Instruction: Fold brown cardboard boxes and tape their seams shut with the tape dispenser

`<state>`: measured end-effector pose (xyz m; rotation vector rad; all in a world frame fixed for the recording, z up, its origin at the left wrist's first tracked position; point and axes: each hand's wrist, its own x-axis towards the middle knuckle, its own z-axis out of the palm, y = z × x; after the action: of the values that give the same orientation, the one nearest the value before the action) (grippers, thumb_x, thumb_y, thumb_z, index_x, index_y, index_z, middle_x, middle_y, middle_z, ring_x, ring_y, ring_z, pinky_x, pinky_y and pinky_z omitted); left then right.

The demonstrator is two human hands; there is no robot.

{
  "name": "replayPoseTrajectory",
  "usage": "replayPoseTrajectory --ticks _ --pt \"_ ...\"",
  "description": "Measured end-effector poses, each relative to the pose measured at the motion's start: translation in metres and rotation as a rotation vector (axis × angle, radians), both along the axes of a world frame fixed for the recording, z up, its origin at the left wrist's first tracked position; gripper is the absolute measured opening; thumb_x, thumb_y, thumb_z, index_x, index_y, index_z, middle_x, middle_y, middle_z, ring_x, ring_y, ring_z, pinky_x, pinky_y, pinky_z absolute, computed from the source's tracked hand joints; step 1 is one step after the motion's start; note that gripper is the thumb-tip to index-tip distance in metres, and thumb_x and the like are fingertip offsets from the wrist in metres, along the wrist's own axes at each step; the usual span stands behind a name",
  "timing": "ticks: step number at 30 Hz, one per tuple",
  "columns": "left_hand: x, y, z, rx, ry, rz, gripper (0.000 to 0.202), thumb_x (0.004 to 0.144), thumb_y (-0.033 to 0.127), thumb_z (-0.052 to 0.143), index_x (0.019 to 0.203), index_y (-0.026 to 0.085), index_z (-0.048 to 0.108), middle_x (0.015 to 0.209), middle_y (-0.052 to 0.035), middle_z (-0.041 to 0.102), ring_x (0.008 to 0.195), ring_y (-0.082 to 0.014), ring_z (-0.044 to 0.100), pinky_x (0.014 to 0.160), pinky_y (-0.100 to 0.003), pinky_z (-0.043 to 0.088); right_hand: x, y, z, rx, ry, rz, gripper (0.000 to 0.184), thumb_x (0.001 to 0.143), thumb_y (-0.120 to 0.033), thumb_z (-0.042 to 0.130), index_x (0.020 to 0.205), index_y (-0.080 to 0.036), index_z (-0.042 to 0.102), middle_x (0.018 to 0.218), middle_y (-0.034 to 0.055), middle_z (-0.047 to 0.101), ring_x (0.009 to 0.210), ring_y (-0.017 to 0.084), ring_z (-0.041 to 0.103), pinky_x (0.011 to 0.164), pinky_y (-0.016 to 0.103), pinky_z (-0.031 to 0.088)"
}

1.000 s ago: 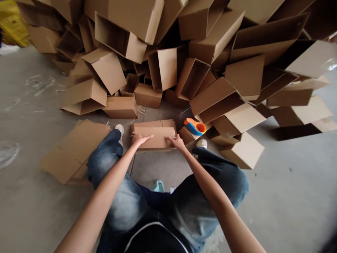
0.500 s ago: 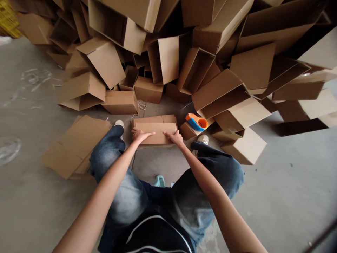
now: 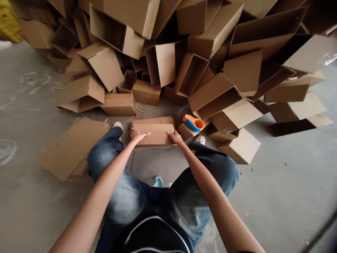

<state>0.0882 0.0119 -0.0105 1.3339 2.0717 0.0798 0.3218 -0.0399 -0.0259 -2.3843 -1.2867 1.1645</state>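
Between my feet lies a cardboard box (image 3: 158, 133), its long side facing up, with more cardboard edges showing behind it. At its left end my left hand (image 3: 137, 135) grips it, thumb stretched over the top panel and fingers over the far side. My right hand (image 3: 175, 137) holds the right end, thumb on top and the other fingers partly hidden at the side. Just right of that hand an orange and blue tape dispenser (image 3: 193, 123) rests on a small brown box (image 3: 184, 131).
Flattened cardboard sheets (image 3: 73, 146) lie on the floor by my left leg. Ahead, a large heap of open boxes (image 3: 165, 63) spreads across the view. Clear plastic strapping (image 3: 34, 80) lies at left, and a yellow crate (image 3: 9, 23) stands at the far left.
The view has shifted slightly. My right thumb has slid a little toward the right end of the box; both hands keep their hold.
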Motion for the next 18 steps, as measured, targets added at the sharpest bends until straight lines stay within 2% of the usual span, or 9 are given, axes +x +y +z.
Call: replayPoseTrajectory --ticks 3,7,14,18 --pt "-0.001 -0.005 0.003 0.029 0.02 0.04 0.115 0.044 0.062 0.078 0.131 0.007 0.026 0.134 -0.0283 0.04 0.124 -0.0367 0.042 0.092 -0.038 0.042 0.004 -0.001 -0.002 0.027 -0.023 0.04 0.045 0.088 -0.056 0.037 0.104 -0.018 0.054 0.114 0.0134 0.062 0.106 0.028 0.057 0.087 0.034 0.043" --pt "-0.005 -0.008 0.004 0.046 0.026 0.031 0.107 0.048 0.064 0.075 0.128 0.009 0.031 0.133 -0.0261 0.044 0.12 -0.0366 0.047 0.091 -0.039 0.043 0.005 -0.002 -0.001 0.028 -0.057 0.064 0.046 0.09 -0.055 0.029 0.104 -0.019 0.055 0.114 0.014 0.061 0.108 0.029 0.057 0.088 0.037 0.042" --pt "-0.023 -0.004 0.006 0.025 -0.008 -0.037 0.083 0.056 0.06 0.072 0.12 0.017 0.04 0.127 -0.0184 0.054 0.116 -0.0315 0.052 0.089 -0.035 0.044 0.009 -0.002 0.003 0.045 0.039 0.053 0.044 0.09 -0.053 0.033 0.105 -0.018 0.055 0.118 0.0135 0.06 0.108 0.027 0.056 0.09 0.034 0.041" --pt "-0.027 -0.004 0.004 0.045 0.007 -0.053 0.081 0.057 0.062 0.07 0.118 0.017 0.042 0.124 -0.018 0.057 0.114 -0.0312 0.055 0.087 -0.035 0.045 0.009 -0.001 0.005 0.044 0.061 0.038 0.044 0.089 -0.053 0.035 0.104 -0.018 0.056 0.118 0.0131 0.06 0.109 0.026 0.056 0.091 0.034 0.04"
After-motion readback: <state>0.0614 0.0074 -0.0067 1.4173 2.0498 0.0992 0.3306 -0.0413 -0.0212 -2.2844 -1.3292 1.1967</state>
